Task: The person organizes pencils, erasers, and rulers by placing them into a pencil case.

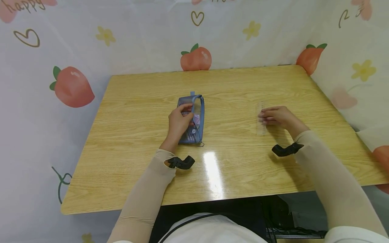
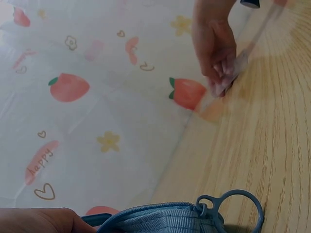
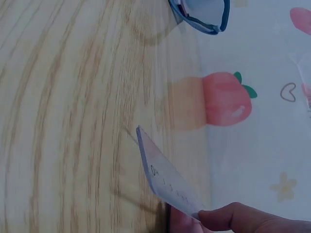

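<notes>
A blue zippered pencil pouch (image 1: pixel 189 135) with a see-through side stands on the table, its zip opening parted and small items visible inside. My left hand (image 1: pixel 180 122) grips the pouch at its upper edge. The pouch's zip ring (image 2: pixel 243 194) shows large in the left wrist view. Farther right, my right hand (image 1: pixel 278 116) pinches a clear ruler (image 1: pixel 260 126) between thumb and fingers. Tilted off the table top, the ruler (image 3: pixel 167 182) shows its printed marks in the right wrist view. What the pouch holds lower down cannot be made out.
The wooden table (image 1: pixel 136 101) spans the view, with a bright light reflection near its front edge. A white cloth (image 1: pixel 146 40) printed with peaches and flowers hangs behind and at both sides. Black wrist cameras (image 1: pixel 181 163) sit on both sleeves.
</notes>
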`<move>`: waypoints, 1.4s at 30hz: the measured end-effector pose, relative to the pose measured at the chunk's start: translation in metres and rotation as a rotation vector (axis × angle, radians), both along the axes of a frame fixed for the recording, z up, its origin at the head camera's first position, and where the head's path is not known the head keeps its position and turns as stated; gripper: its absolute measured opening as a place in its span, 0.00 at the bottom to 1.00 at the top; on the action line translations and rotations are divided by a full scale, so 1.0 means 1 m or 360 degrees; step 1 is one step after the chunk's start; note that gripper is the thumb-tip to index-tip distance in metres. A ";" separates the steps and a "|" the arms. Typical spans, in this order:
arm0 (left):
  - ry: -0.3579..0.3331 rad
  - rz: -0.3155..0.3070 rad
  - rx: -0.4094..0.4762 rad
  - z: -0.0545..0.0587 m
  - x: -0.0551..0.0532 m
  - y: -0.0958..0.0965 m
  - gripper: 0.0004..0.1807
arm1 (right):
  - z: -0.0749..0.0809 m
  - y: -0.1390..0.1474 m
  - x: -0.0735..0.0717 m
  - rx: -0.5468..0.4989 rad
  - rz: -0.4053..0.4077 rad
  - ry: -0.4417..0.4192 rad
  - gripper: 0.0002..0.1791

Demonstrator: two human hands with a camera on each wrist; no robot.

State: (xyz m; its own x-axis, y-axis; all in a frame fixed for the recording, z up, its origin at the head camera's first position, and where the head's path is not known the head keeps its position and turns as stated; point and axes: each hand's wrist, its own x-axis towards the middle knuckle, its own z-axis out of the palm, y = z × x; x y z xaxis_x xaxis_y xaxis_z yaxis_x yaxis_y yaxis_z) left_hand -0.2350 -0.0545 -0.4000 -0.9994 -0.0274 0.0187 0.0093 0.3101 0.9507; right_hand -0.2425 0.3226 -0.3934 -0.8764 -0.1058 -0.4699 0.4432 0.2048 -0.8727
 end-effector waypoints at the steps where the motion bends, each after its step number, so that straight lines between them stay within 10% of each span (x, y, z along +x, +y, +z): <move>1: 0.0001 0.0001 0.0000 0.000 0.000 0.000 0.21 | 0.000 -0.002 0.000 -0.0015 0.0011 -0.0006 0.34; 36: -0.0006 0.0015 -0.0010 -0.001 -0.003 -0.001 0.21 | -0.010 -0.043 0.001 -0.0477 -0.0061 -0.0100 0.34; 42: -0.0015 0.0012 -0.0005 -0.001 -0.004 -0.001 0.21 | -0.010 -0.047 0.003 -0.0649 -0.0097 -0.0104 0.18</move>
